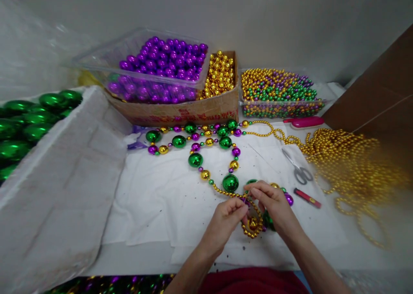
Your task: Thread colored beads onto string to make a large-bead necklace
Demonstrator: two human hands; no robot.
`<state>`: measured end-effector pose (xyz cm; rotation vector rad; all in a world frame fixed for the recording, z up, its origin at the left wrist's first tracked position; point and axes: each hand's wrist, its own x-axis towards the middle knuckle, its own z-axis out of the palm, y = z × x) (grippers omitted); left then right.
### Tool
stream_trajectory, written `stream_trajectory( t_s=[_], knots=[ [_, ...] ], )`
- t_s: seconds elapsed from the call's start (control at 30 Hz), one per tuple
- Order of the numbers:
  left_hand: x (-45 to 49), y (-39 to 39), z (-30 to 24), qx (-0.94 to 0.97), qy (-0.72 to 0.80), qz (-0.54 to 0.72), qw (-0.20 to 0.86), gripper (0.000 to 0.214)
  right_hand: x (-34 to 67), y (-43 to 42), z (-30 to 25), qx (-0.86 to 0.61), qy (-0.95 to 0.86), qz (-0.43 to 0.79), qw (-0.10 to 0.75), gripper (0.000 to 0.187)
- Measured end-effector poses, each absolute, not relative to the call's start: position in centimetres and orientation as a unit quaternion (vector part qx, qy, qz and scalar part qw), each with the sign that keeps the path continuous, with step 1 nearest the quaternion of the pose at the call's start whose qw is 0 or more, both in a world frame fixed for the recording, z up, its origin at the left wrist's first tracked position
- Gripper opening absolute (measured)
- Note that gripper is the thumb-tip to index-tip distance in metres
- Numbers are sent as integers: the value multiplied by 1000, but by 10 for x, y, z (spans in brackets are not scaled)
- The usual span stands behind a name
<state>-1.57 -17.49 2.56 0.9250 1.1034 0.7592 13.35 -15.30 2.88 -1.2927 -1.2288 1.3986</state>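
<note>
My left hand (226, 220) is closed in a pinch on the bead garland, beside a purple bead at a loop of small gold beads (257, 232). Close by on the right, my right hand (272, 199) pinches with thumb and forefinger at the top of that loop; the fine thread or bead end between the fingertips is too small to make out. The bead garland (230, 182), with large green, purple and gold balls, winds over the white cloth (151, 199). Part of it lies behind my right hand, partly hidden.
At the back stand a clear tub of purple balls (167, 57), a cardboard box (174, 113) with gold balls and a tub of small mixed beads (280, 92). To the right lie scissors (301, 173), a red cutter (307, 197) and gold strands (348, 156). Green balls (38, 115) fill a box at left.
</note>
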Motion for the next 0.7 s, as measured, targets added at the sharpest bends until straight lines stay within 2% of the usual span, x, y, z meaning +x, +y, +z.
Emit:
stream_trajectory(
  t_s=[0.1, 0.17, 0.47, 0.7],
  knots=[
    [-15, -175, 25, 436, 493, 353, 665, 26, 135, -165, 29, -500, -470, 632, 360, 29],
    [-13, -175, 23, 456, 500, 364, 640, 25, 132, -173, 29, -502, -499, 616, 346, 26],
    [-8, -180, 22, 534, 568, 361, 511, 21, 122, -184, 22, -555, -669, 364, 334, 10],
    [-8, -182, 19, 515, 581, 396, 490, 20, 119, -192, 13, -487, -782, 201, 334, 15]
  ],
)
